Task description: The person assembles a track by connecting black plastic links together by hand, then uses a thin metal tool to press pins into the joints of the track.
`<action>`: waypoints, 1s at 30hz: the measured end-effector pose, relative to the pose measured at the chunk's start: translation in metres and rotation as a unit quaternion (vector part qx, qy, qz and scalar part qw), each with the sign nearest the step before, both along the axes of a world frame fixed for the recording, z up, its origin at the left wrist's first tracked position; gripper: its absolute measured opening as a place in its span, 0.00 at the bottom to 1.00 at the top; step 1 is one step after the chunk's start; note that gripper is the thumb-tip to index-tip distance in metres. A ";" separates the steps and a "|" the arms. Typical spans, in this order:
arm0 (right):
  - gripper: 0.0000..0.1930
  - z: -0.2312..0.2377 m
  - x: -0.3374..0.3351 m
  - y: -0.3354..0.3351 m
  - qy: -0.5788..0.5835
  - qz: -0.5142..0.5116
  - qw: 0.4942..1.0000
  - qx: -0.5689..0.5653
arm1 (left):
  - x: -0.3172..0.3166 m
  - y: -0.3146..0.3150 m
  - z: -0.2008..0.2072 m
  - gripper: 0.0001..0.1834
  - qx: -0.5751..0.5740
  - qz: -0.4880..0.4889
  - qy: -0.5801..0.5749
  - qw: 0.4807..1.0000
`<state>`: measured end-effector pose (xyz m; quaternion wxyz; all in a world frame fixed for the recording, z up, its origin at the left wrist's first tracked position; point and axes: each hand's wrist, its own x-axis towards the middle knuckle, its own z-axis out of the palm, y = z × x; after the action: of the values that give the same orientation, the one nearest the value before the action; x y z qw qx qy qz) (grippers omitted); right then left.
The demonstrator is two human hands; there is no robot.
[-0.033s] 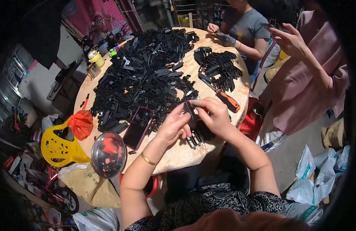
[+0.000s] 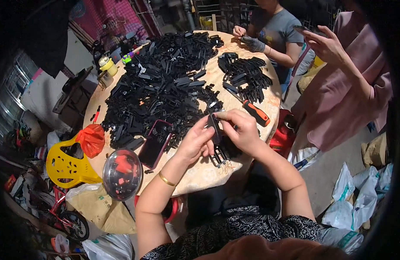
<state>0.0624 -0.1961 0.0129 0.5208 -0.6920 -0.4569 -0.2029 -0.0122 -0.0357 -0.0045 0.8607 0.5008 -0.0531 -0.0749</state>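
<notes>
Near the front edge of the round table, both hands hold one long black plastic part (image 2: 214,130). My left hand (image 2: 192,142), with a gold bangle at its wrist, closes round the part's left side. The fingertips of my right hand (image 2: 243,130) pinch its upper end, partly hiding it. Just below the hands lies a black frame-like piece (image 2: 217,158) on the tabletop. Beyond them spreads a big heap of black plastic parts (image 2: 161,82). An orange-and-black screwdriver (image 2: 257,113) rests right of my right hand, and a phone (image 2: 155,145) lies left of my left hand.
A smaller pile of black parts (image 2: 245,76) is at the table's right. Along the left edge are a clear round bowl (image 2: 122,184), a red plastic bag (image 2: 91,141) and a yellow chair (image 2: 68,167). A gloved co-worker (image 2: 278,34) sits across; another person (image 2: 343,86) holds a phone.
The black part has tilted very slightly in my fingers. Both hands stay in the same place, and nothing else visibly differs.
</notes>
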 end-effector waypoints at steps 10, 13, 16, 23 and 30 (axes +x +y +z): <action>0.11 0.000 -0.007 0.000 -0.130 -0.041 0.990 -0.046 | 0.003 -0.007 -0.006 0.19 0.116 0.078 -0.033 0.990; 0.14 -0.002 -0.011 0.000 -0.103 -0.021 0.992 -0.075 | -0.001 -0.017 0.007 0.17 0.064 0.130 0.014 0.989; 0.14 0.000 -0.018 0.001 -0.074 0.008 0.995 -0.066 | -0.001 -0.007 -0.001 0.17 0.056 0.092 -0.010 0.994; 0.13 0.001 -0.012 -0.004 -0.044 0.029 0.998 -0.043 | -0.002 -0.012 0.007 0.17 0.033 0.078 -0.007 0.996; 0.12 0.000 -0.011 -0.004 -0.041 0.008 0.999 -0.019 | -0.001 -0.012 0.003 0.18 0.061 0.073 -0.012 0.995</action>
<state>0.0519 -0.1997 0.0124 0.4903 -0.6893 -0.4868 -0.2181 -0.0136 -0.0472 -0.0015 0.8307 0.5562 -0.0225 -0.0090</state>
